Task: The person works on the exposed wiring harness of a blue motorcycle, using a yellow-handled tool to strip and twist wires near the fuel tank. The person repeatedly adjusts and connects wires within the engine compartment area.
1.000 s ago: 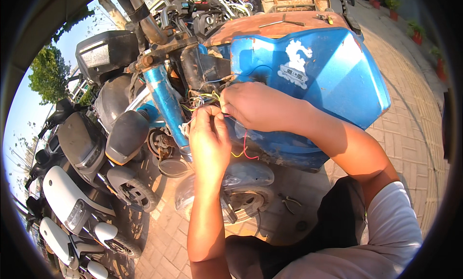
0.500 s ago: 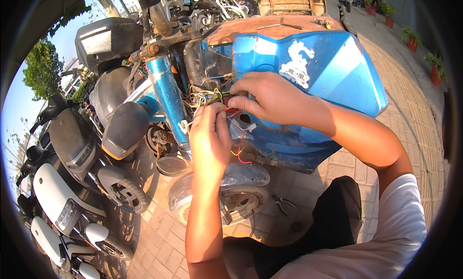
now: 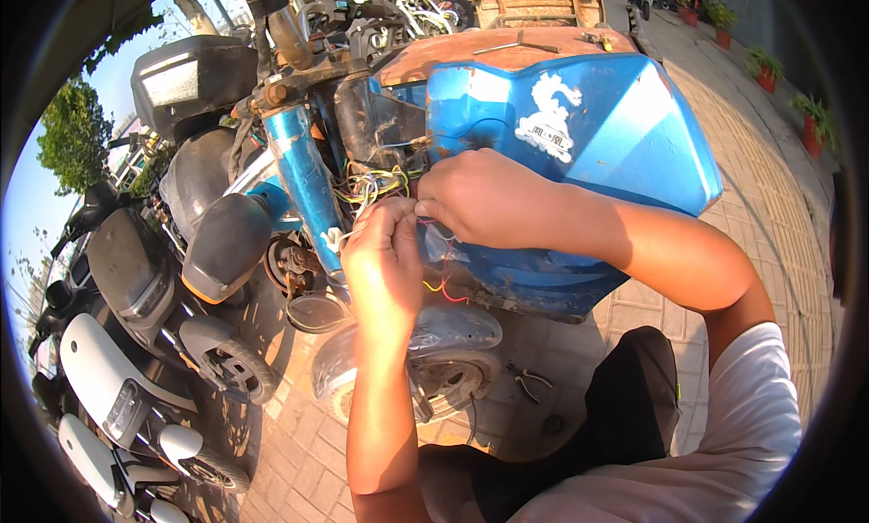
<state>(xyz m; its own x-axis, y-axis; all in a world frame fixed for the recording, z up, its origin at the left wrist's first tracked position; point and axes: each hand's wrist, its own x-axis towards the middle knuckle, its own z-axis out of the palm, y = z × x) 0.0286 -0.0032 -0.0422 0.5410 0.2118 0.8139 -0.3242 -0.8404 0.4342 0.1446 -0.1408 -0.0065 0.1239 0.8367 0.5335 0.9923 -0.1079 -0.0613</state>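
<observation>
My left hand [image 3: 385, 251] is closed, thumb and forefinger pinched on a thin wire. Against its fingertips, my right hand [image 3: 480, 199] pinches at the same spot; the exact ends in the fingers are hidden. Just behind them lies a tangled bundle of coloured wires [image 3: 387, 179], between a blue steering tube [image 3: 303, 175] and the blue body panel [image 3: 625, 129] of a vehicle. A white plug connector [image 3: 333, 241] hangs left of my left hand. Below my right hand dangles a loose red and yellow wire [image 3: 448, 290].
Beneath my hands are a grey mudguard [image 3: 459, 329] and the front wheel [image 3: 457, 378]. Pliers [image 3: 529, 384] lie on the paving. A T-shaped tool [image 3: 518, 46] rests on the rusty top. Parked scooters [image 3: 118, 369] line the left side; potted plants [image 3: 765, 69] stand far right.
My right hand has turned and come slightly down and left, closer over my left fingertips. The red piece seen between the fingers earlier is now mostly covered. The view has shifted a little.
</observation>
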